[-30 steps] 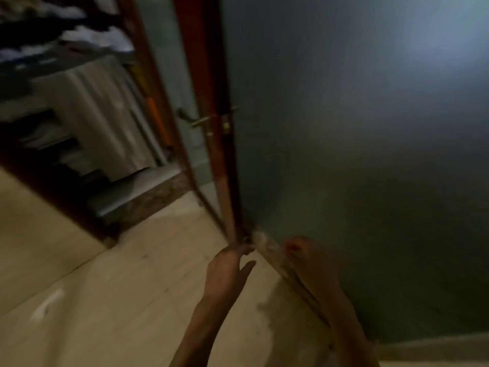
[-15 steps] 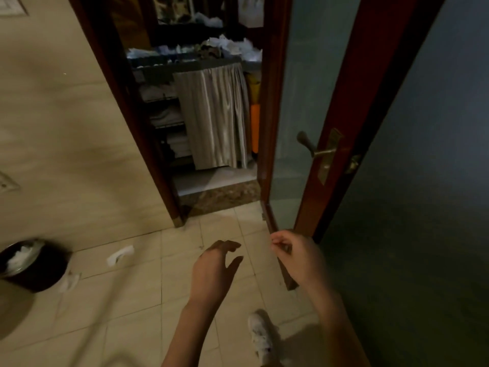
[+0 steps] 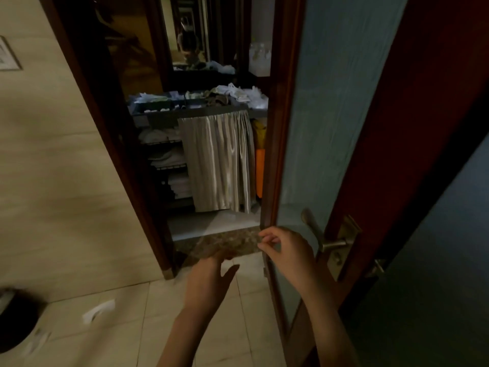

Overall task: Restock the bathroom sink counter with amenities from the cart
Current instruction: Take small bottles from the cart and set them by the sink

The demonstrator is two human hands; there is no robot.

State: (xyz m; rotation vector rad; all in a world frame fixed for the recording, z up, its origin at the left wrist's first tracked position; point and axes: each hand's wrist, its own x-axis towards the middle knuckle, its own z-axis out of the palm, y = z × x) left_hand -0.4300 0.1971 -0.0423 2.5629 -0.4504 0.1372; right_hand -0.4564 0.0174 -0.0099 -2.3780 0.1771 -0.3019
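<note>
I see the cart (image 3: 190, 112) standing past the open door (image 3: 330, 128), well ahead of both hands. My left hand (image 3: 209, 276) is spread loose and empty; my right hand (image 3: 288, 252), fingers loosely curled around nothing, hovers near the handle (image 3: 325, 243).

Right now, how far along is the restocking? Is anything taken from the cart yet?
Done: nothing visible; the sink counter is out of view. In hand: nothing, the left hand and right hand look empty, beside the open door. Left: reach the cart outside, take amenities, carry them back.
</note>
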